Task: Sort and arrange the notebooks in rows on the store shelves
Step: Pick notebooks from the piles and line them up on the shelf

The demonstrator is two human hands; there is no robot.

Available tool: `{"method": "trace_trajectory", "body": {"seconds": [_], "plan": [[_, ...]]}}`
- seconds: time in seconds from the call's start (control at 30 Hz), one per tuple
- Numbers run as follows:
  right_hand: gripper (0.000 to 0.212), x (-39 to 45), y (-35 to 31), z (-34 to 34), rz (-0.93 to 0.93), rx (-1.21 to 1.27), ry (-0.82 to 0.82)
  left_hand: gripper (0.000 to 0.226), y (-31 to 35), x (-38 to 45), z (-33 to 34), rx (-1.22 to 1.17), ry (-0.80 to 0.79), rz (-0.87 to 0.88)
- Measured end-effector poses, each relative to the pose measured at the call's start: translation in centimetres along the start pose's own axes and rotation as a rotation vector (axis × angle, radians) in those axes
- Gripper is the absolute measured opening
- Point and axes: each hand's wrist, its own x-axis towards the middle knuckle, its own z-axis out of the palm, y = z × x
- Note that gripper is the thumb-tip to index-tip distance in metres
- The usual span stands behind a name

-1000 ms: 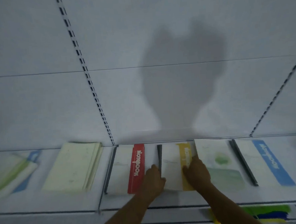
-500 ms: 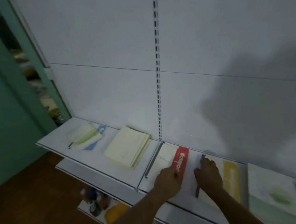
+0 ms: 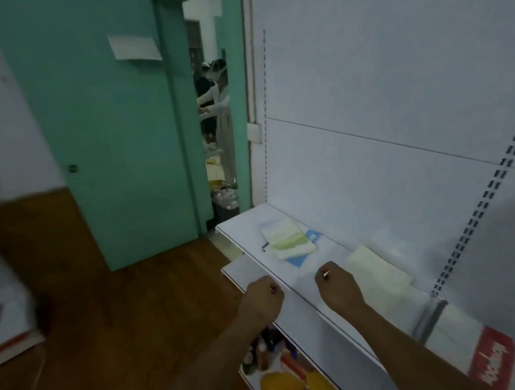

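A white store shelf (image 3: 317,307) runs from the middle to the lower right. At its far left end a green-and-white notebook stack (image 3: 288,237) lies askew over a blue-banded notebook (image 3: 311,242). A cream notebook stack (image 3: 378,275) lies further right, and a red-banded notebook (image 3: 489,358) sits at the lower right. My left hand (image 3: 261,300) hovers by the shelf's front edge, fingers curled under, holding nothing. My right hand (image 3: 339,289) hovers over the shelf just left of the cream stack, also curled and empty.
A lower shelf (image 3: 240,271) juts out below, with colourful goods (image 3: 279,374) under it. A teal door (image 3: 110,128) stands open at left, with a person (image 3: 219,106) in the doorway beyond. Wooden floor (image 3: 122,323) spreads left of the shelves.
My view has swung left along the shelf. Both hands have left the red-banded and yellow-banded notebooks and now hover empty near the cream stack.
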Motion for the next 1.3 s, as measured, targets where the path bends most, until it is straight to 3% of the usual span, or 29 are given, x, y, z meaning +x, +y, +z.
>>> {"method": "trace_trajectory", "body": {"seconds": [0.1,0.27,0.63,0.77,0.97,1.23,1.3], "plan": [[0.014,0.6,-4.8,4.3,-0.073,-0.041,-0.050,0.015,-4.7,0.7,-4.0,-0.059,0.028,-0.087],[0.014,2.0,-9.3,9.6,-0.121,-0.076,-0.118,0.019,-10.0,2.0,-7.4,-0.145,0.043,-0.208],[0.015,12.3,-10.2,14.8,-0.100,-0.071,-0.117,0.026,-13.3,11.4,-9.1,-0.147,-0.007,-0.229],[0.024,19.3,-8.7,15.3,-0.006,-0.071,-0.096,0.014,-12.9,17.0,-9.6,-0.072,-0.002,-0.230],[0.028,27.6,-6.7,14.8,0.093,-0.133,-0.023,0.019,-11.4,26.8,-9.8,-0.017,-0.067,-0.222],[0.041,30.9,-2.5,13.4,0.371,-0.280,-0.020,0.014,-9.1,33.3,-4.9,-0.080,-0.333,-0.299],[0.041,31.0,-1.8,13.3,0.464,-0.265,-0.056,0.022,-8.7,34.5,-3.8,-0.107,-0.383,-0.338]]}}
